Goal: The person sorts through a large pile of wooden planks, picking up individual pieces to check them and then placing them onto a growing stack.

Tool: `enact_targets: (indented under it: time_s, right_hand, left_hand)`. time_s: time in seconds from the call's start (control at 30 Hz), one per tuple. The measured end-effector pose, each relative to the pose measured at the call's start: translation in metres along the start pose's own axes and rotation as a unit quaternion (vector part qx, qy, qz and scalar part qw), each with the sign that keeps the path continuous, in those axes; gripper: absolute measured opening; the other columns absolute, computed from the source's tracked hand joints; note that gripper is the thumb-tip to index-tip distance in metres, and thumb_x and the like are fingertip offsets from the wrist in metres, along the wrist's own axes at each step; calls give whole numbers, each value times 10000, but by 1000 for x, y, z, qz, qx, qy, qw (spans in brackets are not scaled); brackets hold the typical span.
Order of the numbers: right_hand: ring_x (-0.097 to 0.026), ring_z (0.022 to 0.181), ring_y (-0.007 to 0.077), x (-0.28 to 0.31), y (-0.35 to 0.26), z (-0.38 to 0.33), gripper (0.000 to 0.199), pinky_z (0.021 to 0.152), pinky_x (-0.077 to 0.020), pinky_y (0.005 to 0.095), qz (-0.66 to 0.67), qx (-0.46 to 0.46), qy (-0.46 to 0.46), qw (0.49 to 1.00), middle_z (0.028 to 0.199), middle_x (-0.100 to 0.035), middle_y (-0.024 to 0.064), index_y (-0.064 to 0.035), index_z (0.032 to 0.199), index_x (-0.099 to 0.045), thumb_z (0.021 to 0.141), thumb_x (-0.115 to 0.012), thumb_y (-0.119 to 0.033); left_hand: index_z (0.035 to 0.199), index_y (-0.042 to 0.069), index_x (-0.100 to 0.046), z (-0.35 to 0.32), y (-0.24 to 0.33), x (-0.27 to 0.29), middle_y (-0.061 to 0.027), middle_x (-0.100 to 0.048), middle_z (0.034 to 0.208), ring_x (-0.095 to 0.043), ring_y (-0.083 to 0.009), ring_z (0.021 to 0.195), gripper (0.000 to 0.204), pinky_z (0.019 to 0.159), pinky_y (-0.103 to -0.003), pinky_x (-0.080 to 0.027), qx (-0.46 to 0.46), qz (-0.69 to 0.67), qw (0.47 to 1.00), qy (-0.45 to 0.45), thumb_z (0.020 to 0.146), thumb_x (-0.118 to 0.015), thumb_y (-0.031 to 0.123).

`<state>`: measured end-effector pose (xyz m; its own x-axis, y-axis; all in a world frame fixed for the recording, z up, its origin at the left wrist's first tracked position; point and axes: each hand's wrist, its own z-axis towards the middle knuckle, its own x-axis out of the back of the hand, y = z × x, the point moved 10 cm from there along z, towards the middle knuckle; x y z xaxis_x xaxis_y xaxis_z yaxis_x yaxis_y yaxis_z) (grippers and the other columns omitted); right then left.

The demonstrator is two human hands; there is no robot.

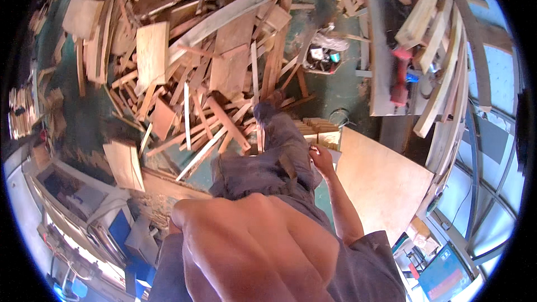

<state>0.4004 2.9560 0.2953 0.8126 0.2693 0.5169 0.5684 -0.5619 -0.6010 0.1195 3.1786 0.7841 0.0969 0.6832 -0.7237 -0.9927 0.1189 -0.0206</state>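
Note:
Very large at the bottom, close up, is what looks like my left hand, its knuckles upward. The fingers run down out of the picture, so their tips and anything in them are hidden. My right hand hangs low beside my right thigh, its fingers curled inward. What they hold, if anything, I cannot make out. Just past it stands a stack of short wooden pieces, and right of the hand is a large pale plywood board. My dark trousers fill the middle, one leg stretched forward towards the scrap wood.
A wide heap of offcuts covers the floor ahead. Beyond my leg is a container of odds and ends. A red tool and long boards lie at the right. Another wooden panel leans at the left, near machinery.

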Motion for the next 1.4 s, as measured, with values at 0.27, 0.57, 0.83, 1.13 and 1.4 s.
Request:
enact_targets:
  time_s: [0.27, 0.57, 0.83, 1.13, 1.4]
  right_hand:
    - [-649, 923, 196, 84, -242, 115, 305, 795, -502, 311, 103, 131, 125, 978, 1042, -666, 168, 17, 1142, -605, 880, -586, -139]
    - [-635, 872, 297, 114, -400, 189, 302, 790, -486, 343, 47, 232, 124, 964, 979, -648, 185, 13, 1138, -615, 881, -584, -143]
    - [-644, 833, 229, 107, -381, 259, 356, 766, -502, 330, 51, 125, 112, 985, 952, -668, 156, 9, 1165, -616, 865, -594, -181]
    - [-653, 811, 193, 210, -449, 292, 325, 759, -516, 300, 98, 115, 293, 944, 936, -674, 123, -1, 1128, -642, 824, -614, -113]
    - [-599, 959, 352, 284, -514, 321, 375, 837, -475, 430, -53, 142, 353, 923, 1033, -631, 179, -1, 1131, -609, 781, -659, -126]
  left_hand:
    - [1203, 163, -615, -59, -10, 130, -91, -643, 972, -538, -153, 690, 343, 600, -264, -432, 268, 245, 833, 418, 877, -645, 60]
    - [846, 62, -569, -146, 160, 258, 19, -496, 662, -456, -67, 552, 101, 497, -223, -358, 281, 539, 517, 602, 909, -619, 125]
    - [792, 86, -504, -242, 287, 375, 25, -458, 653, -415, -62, 483, 144, 414, -194, -333, 290, 540, 388, 689, 892, -592, 141]
    - [741, 93, -462, -150, 358, 437, -7, -473, 647, -484, -108, 516, 187, 421, -233, -370, 338, 544, 382, 666, 838, -621, 111]
    - [1017, 16, -590, 21, 311, 515, -31, -553, 759, -519, -108, 581, 204, 498, -252, -432, 356, 581, 460, 569, 884, -628, 166]
